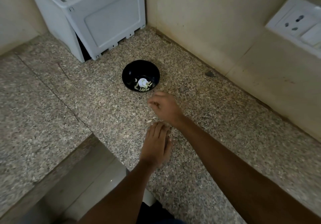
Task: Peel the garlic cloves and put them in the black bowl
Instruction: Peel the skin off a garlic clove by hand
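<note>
The black bowl (127,72) stands on the speckled stone counter and holds several peeled garlic cloves (143,89) and a white lump (142,82). My right hand (165,108) hovers just below and right of the bowl. It is blurred, with its fingers curled toward the bowl, and I cannot make out whether they hold anything. My left hand (156,145) lies nearer to me with straight fingers resting on the counter. A small pale piece of garlic or skin (149,121) lies at its fingertips, and pale bits (171,133) show beside them.
A white plastic appliance (97,20) stands in the back corner behind the bowl. The wall runs along the right, with a socket plate (298,22) on it. The counter (52,84) is L-shaped, and its edge drops away at the lower left.
</note>
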